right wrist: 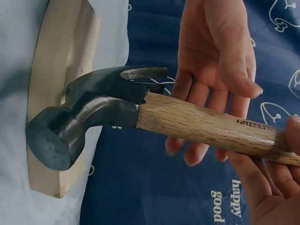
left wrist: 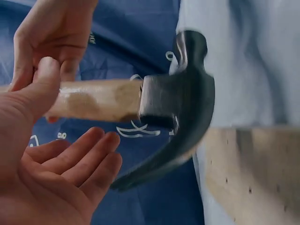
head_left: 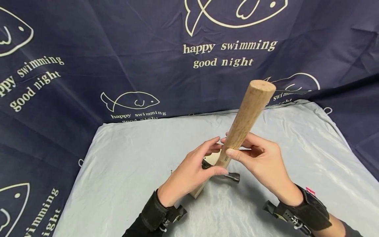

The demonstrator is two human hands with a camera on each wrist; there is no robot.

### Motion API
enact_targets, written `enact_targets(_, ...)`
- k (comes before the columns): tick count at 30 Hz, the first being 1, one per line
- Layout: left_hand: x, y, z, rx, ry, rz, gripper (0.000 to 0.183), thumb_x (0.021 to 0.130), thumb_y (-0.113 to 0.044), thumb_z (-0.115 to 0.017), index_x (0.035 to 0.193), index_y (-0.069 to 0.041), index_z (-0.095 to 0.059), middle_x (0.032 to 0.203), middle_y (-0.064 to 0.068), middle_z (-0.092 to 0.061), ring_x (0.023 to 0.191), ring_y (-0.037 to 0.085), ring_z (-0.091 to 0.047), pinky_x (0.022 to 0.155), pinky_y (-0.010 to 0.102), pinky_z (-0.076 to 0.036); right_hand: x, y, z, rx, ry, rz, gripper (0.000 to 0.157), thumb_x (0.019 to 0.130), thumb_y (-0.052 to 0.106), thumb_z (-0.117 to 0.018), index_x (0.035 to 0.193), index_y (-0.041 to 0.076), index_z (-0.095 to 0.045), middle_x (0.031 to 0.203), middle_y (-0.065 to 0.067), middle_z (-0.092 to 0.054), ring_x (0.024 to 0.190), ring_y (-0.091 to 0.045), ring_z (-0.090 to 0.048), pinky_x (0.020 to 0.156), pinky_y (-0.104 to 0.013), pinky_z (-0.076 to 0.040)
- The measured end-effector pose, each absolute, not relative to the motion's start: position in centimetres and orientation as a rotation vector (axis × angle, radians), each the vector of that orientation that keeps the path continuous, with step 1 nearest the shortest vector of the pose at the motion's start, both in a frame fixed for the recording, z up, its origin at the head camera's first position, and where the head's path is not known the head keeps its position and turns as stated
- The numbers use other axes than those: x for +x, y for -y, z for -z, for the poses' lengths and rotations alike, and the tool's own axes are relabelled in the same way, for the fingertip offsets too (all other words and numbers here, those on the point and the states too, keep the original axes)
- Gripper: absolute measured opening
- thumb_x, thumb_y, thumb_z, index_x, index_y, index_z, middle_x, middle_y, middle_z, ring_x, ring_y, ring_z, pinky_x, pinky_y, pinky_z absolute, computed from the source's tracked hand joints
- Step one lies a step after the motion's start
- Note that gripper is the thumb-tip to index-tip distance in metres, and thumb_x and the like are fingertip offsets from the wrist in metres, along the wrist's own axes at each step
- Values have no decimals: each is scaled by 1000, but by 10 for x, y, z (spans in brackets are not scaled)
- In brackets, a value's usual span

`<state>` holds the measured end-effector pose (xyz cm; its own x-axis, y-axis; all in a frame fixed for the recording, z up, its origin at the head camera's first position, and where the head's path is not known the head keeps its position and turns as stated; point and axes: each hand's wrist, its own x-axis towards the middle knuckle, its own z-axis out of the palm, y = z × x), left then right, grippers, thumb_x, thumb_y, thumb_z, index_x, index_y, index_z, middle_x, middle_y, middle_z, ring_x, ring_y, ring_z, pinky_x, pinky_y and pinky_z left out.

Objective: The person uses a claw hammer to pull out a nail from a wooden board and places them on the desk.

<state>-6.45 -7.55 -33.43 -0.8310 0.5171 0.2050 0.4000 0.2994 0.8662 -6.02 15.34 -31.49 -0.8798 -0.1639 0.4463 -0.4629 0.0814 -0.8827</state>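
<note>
A claw hammer (head_left: pixel 247 113) with a pale wooden handle and dark metal head is held tilted, its handle end up and its head low. My right hand (head_left: pixel 266 161) pinches the handle between thumb and fingers. My left hand (head_left: pixel 189 169) is beside the lower handle, its fingers extended and not wrapped around it. In the right wrist view the hammer's striking face (right wrist: pixel 51 140) shows in front of a wooden block (right wrist: pixel 49 70). Small dark holes or nails dot this block (left wrist: pixel 248 176) in the left wrist view. Hands and hammer hide much of it in the head view.
A light grey cloth (head_left: pixel 124 171) covers the table. Dark blue fabric (head_left: pixel 142 56) with white fish prints hangs behind and at the sides. A thin nail (head_left: pixel 171 171) stands up just left of my left hand. Black bands (head_left: pixel 314 210) with cameras are on both wrists.
</note>
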Motion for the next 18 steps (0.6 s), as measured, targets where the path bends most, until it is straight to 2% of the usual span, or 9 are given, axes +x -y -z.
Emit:
enact_targets(4, -65, 71, 334, 839, -2362, -1664, 64, 96, -30, -83, 153, -27, -52, 141, -14, -64, 127, 6, -61, 108, 37, -49, -59, -150, 314, 666, 2137, -1874, 46, 85, -13, -83, 129, 0, -74, 119, -13, -76, 106, -23, -75, 85, -36, -62)
enact_targets(10, -62, 67, 335, 693, -2321, -1706, 34, 97, -33, -82, 127, -27, -65, 120, -15, -72, 107, 8, -70, 95, 38, -56, -57, -145, 310, 690, 2136, -1937, 44, 87, -13, -81, 128, -1, -74, 117, -10, -77, 107, -26, -74, 88, -40, -61)
enact_targets(14, -62, 67, 335, 760, -2352, -1733, 25, 99, -28, -80, 121, -24, -68, 114, -11, -74, 102, 8, -72, 90, 32, -57, -57, -142, 310, 700, 2140, -1934, 43, 87, -12, -82, 128, 0, -74, 118, -9, -77, 107, -26, -74, 86, -38, -62)
enact_targets(18, -59, 67, 335, 746, -2390, -1757, 21, 99, -29, -79, 118, -24, -71, 109, -11, -75, 94, 7, -73, 82, 34, -59, -60, -142, 308, 717, 2131, -1937, 44, 87, -11, -82, 128, 3, -75, 117, -10, -77, 108, -27, -74, 87, -39, -61)
